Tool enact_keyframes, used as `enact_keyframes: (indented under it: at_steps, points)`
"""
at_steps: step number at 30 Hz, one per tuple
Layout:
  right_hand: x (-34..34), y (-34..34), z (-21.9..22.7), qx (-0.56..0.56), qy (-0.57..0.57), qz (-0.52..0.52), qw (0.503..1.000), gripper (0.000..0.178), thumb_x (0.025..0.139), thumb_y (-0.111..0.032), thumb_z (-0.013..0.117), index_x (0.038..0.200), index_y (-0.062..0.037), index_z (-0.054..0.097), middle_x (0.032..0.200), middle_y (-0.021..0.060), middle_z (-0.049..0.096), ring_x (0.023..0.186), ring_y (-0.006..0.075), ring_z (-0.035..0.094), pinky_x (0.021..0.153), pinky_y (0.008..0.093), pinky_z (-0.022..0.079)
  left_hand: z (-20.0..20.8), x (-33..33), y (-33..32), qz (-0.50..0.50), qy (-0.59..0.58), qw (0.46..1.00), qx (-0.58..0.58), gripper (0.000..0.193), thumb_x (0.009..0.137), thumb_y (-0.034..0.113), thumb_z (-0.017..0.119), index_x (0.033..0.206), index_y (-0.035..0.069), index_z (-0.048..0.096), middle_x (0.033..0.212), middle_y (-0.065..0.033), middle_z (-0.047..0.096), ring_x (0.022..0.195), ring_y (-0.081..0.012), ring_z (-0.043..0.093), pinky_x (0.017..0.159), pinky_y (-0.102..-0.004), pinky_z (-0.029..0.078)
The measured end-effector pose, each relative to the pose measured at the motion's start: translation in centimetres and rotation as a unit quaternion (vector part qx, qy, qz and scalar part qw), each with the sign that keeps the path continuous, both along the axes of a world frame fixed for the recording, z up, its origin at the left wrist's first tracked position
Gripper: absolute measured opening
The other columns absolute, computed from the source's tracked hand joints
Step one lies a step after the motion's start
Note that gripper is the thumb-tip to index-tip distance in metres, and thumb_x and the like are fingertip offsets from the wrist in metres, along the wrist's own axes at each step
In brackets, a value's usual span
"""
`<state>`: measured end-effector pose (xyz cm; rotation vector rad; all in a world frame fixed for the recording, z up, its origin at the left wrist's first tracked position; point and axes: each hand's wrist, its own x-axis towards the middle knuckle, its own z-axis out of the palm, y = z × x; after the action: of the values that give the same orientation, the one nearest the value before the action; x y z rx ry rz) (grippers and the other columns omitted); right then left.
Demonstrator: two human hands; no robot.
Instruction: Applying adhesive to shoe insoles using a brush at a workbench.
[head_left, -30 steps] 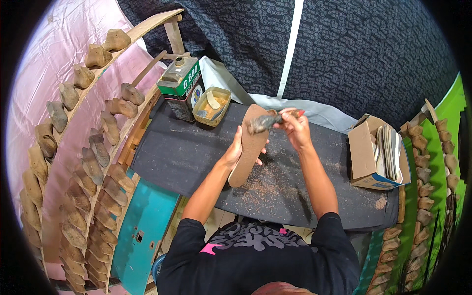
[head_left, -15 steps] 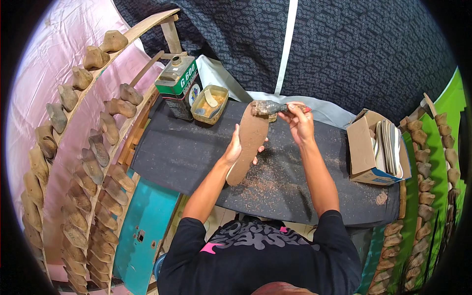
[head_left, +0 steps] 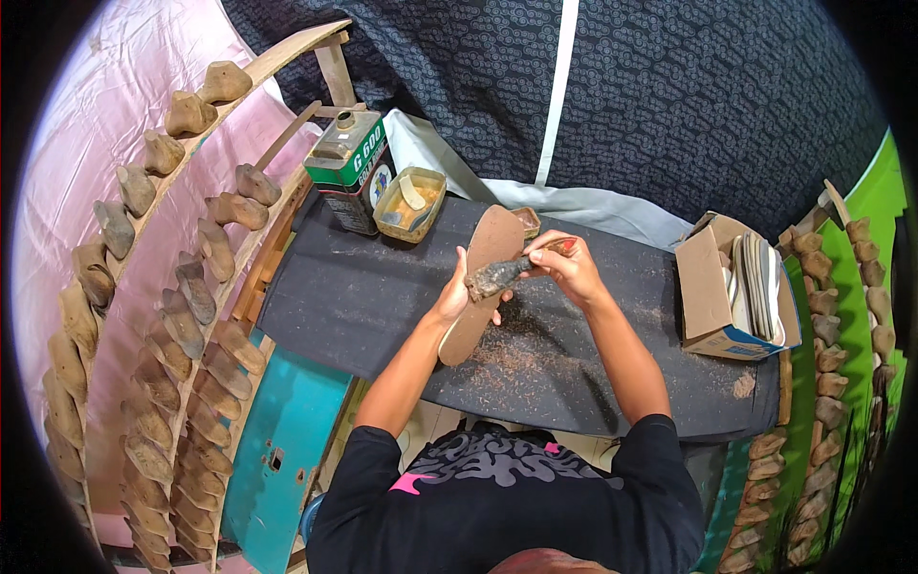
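A brown shoe sole (head_left: 496, 233) is held up over the table by my left hand (head_left: 453, 290), thumb along its left edge and fingertips showing past its right edge. My right hand (head_left: 564, 265) is closed round the red handle of a brush. The dark, caked head of the brush (head_left: 494, 276) lies across the middle of the sole and hides that part. Behind the sole, partly covered, stands a small open container (head_left: 525, 221). A square tub (head_left: 432, 187) with yellowish contents and a pale flat piece in it sits to the left.
A green and black metal can (head_left: 346, 167) stands by the tub. Brown shavings lie on the black-covered table (head_left: 325, 297). At the right edge a cardboard box (head_left: 705, 287) holds several pale soles. Racks of wooden shoe lasts (head_left: 161, 378) flank both sides.
My right hand has drawn the brush down the sole, from its top end to the middle. The left hand keeps its grip, nearly in the same place. More of the small container shows.
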<state>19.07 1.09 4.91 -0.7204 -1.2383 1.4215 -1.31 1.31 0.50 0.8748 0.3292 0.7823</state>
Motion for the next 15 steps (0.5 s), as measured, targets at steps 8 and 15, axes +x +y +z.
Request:
enact_keyframes:
  at_steps: [8, 15]
  points:
    - [0.4, 0.6, 0.7, 0.003, 0.146, -0.09, 0.985, 0.01, 0.083, -0.007, 0.061, 0.089, 0.0015, 0.061, 0.089, 0.0113, 0.063, 0.08, 0.0195, 0.064, 0.07, 0.0338, 0.058, 0.4, 0.5, -0.1, -0.01, -0.023, 1.0, -0.01, 0.083, 0.085, 0.07, 0.011, 0.133, 0.008, 0.036, 0.104, -0.0142, 0.053, 0.079, -0.0177, 0.055, 0.048, -0.0307, 0.057]
    - [1.8, 0.2, 1.0, 0.036, 0.08, -0.089, 0.992, 0.01, 0.083, -0.007, 0.062, 0.09, 0.0001, 0.061, 0.093, 0.0103, 0.063, 0.085, 0.0181, 0.062, 0.073, 0.0347, 0.056, 0.1, 0.6, 0.1, -0.016, -0.03, 0.999, -0.013, 0.086, 0.083, 0.073, 0.01, 0.133, 0.007, 0.035, 0.105, -0.0154, 0.053, 0.079, -0.0195, 0.055, 0.049, -0.0323, 0.058]
